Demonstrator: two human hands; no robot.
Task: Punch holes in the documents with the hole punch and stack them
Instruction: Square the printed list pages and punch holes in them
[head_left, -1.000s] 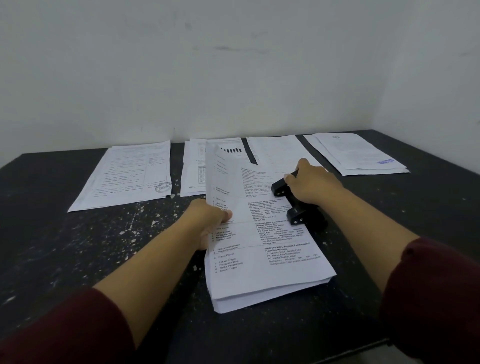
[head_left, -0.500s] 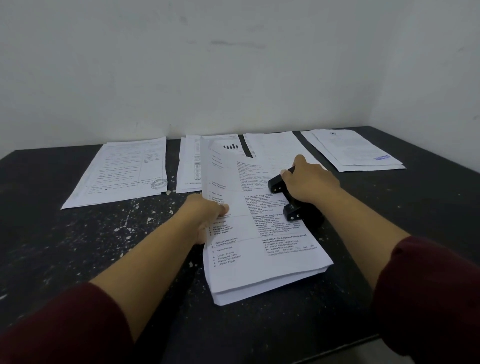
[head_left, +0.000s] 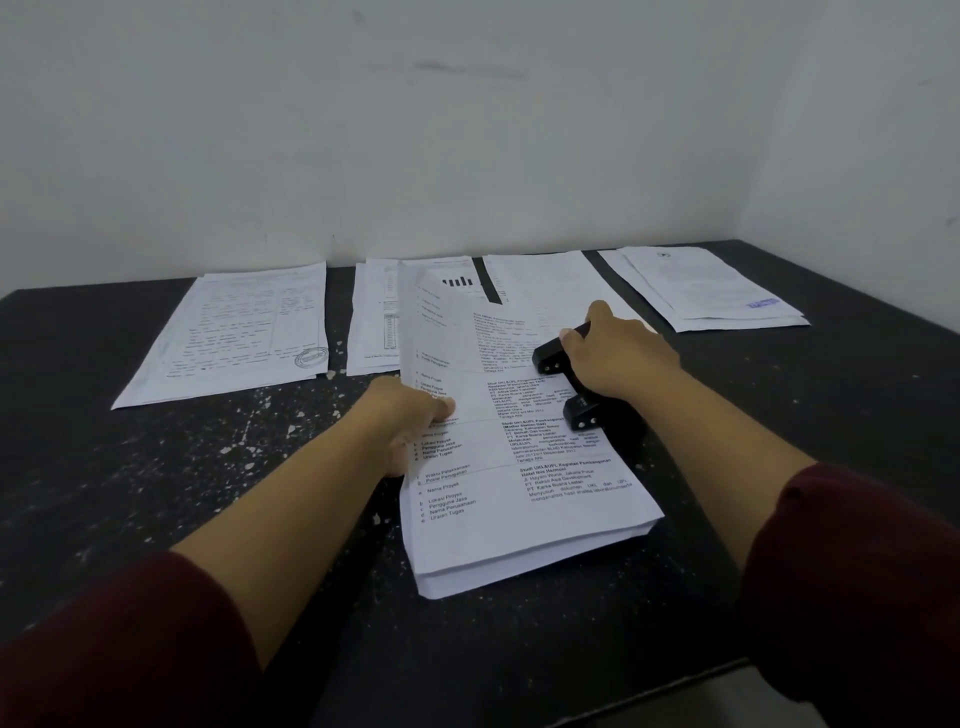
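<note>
Hole punch (head_left: 576, 384), black, sits at the right long edge of the thick stack of documents (head_left: 519, 467) near the middle of the dark surface (head_left: 156, 467), its two punch heads lying over the paper margin. My right hand (head_left: 623, 358) rests on top of the punch with the fingers curled round its handle, palm above the lever. My left hand (head_left: 410, 421) grips the stack's left edge, thumb on the top sheet and the other fingers hidden beneath, and that edge lifts in a slight curl.

To punch well, I judge that the right edge should be seated squarely against the back of the punch slot, with all sheets flush; whether they are fully home cannot be told, since the hand and the punch body hide the slot. The stack looks thick for one stroke, so a smaller bundle may cut more cleanly. Pressure should go straight down through the palm, while the left hand flattens the sheets so that nothing skews.

Beyond the stack, four more sets of paper lie along the wall: a stamped sheet (head_left: 234, 332) at far left, a page with a bar chart (head_left: 384, 312), a plain page (head_left: 540, 286), and a pile with a blue stamp (head_left: 717, 291) at far right. White flecks (head_left: 244, 441) dot the surface by my left forearm.
</note>
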